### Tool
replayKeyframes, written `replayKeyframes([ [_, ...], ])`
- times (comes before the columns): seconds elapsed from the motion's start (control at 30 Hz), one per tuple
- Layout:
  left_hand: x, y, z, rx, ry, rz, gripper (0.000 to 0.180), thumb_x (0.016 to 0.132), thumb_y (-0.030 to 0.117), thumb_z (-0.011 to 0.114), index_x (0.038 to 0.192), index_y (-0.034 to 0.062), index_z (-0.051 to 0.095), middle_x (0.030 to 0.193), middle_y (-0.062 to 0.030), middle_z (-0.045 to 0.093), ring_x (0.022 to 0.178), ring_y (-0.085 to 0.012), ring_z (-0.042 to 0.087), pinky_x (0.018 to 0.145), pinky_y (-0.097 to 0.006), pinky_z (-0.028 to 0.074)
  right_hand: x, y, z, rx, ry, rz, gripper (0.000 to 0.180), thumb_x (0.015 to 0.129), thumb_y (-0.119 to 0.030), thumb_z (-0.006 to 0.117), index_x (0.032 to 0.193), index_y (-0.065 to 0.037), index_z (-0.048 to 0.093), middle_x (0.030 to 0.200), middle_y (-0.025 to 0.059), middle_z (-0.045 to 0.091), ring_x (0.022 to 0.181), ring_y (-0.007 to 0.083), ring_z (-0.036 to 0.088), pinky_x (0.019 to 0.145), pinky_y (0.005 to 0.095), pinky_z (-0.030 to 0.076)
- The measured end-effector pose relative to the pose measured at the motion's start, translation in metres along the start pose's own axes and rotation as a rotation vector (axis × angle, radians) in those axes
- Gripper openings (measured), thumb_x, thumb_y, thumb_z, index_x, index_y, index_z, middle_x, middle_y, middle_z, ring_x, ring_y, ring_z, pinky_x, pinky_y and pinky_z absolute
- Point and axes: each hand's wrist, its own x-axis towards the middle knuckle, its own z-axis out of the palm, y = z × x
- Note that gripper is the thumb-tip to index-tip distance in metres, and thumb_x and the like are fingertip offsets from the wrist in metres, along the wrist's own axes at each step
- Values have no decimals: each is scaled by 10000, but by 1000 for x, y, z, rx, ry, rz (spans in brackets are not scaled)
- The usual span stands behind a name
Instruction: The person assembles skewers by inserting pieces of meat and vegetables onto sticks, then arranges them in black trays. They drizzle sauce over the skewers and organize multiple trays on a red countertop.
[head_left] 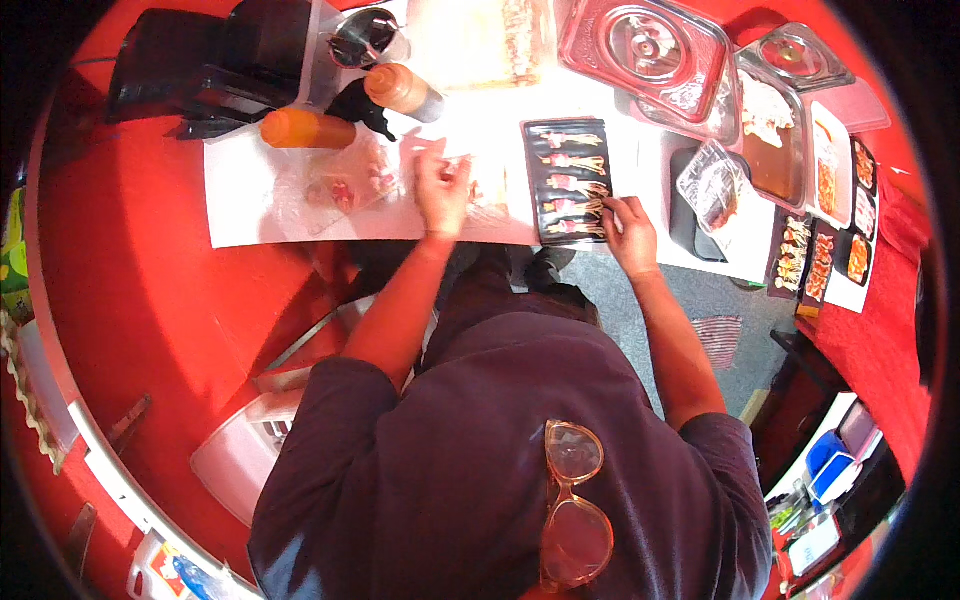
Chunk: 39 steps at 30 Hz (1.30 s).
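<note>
Head camera, overhead, facing down, near table (250, 215).

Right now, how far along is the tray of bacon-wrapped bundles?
Done: about five wrapped bundles already lie in a row on the black tray, nearly filling it. In hand: the right hand rests at the tray's lower end by the last bundle, while the left hand works on something small over the white board, too washed out to identify. Left: that piece is not yet on the tray.

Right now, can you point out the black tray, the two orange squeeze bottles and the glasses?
Black tray (534, 190): head view, bare left edge.
Lying bottle (308, 129): head view, mid-body.
Other bottle (402, 91): head view, mid-body.
Glasses (574, 505): head view, frame between the lenses.
</note>
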Motion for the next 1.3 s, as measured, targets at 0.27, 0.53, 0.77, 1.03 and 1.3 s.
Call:
replayKeyframes([
  [0.27,119,-43,-34,-6,-48,29,886,730,163,943,1401,-28,396,1341,-206,446,1234,-307,526,1086,-421,456,-44,-2,-12,35,103,349,170,929,-131,704,1091,-86,724,1052,131,671,655,240,654,674,386,546],
  [0.53,80,-13,-77,-207,-58,-84,886,836,49,834,1554,53,315,1472,-201,446,1348,-294,485,1087,-389,419,-95,-17,-3,2,291,495,153,911,-122,708,1050,-60,728,988,135,670,647,234,636,637,372,529],
  [0.77,89,-33,-125,-273,14,-29,550,881,12,785,1330,32,468,1270,-108,543,1132,-186,550,955,-319,486,-122,-2,6,-159,311,439,154,942,-153,701,1055,-56,739,980,123,682,736,220,659,676,351,551],
  [1.03,146,-38,-167,-29,224,-18,1100,751,275,952,1555,16,247,1446,-173,456,1310,-302,502,1161,-443,371,-100,-19,9,-67,355,441,162,933,-97,697,1084,-43,721,1034,110,704,832,212,696,703,335,563],
  [1.3,174,-33,-187,83,294,106,834,786,177,900,1446,-24,431,1413,-186,557,1287,-308,574,1108,-444,468,-32,-96,-9,108,209,343,184,911,-65,700,1093,-84,722,1026,131,701,715,270,711,685,389,577],
])
